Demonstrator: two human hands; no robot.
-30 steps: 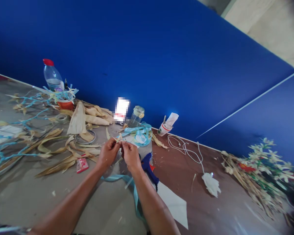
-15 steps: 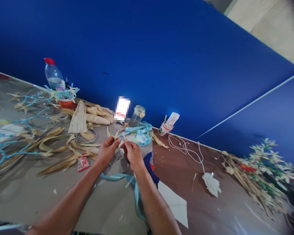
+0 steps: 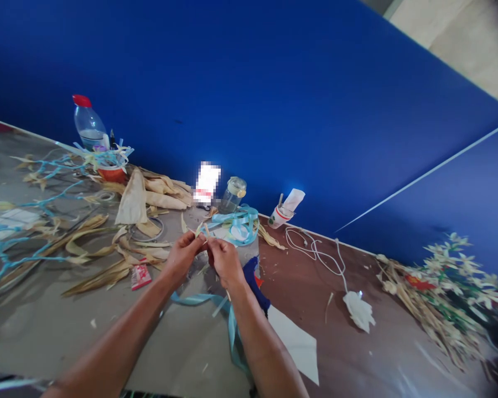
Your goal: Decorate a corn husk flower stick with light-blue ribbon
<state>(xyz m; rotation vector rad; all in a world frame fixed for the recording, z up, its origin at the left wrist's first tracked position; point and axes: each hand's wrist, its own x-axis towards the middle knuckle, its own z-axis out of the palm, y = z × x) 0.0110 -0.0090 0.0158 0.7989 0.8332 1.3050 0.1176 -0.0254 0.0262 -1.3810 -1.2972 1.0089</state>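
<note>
My left hand is closed in a pinch on a small pale corn husk piece, its pointed tips sticking up above the fingers. Right beside it, my right hand pinches a narrow husk strip. The fingertips of both hands are very close together, and the lower ends of the pieces are hidden by them. Just beyond the hands lies a loose coil of light blue ribbon. Another length of blue ribbon runs beneath my wrists. Dried corn husks are spread to the left of my left hand.
Along the blue wall stand a red-capped bottle, a lit phone, a glass jar and a paper cup. A white cable, white paper, a red packet and white artificial flowers lie around the table.
My right hand has moved slightly left, bringing its husk strip closer to the piece in my left hand. The left hand stays almost where it was.
</note>
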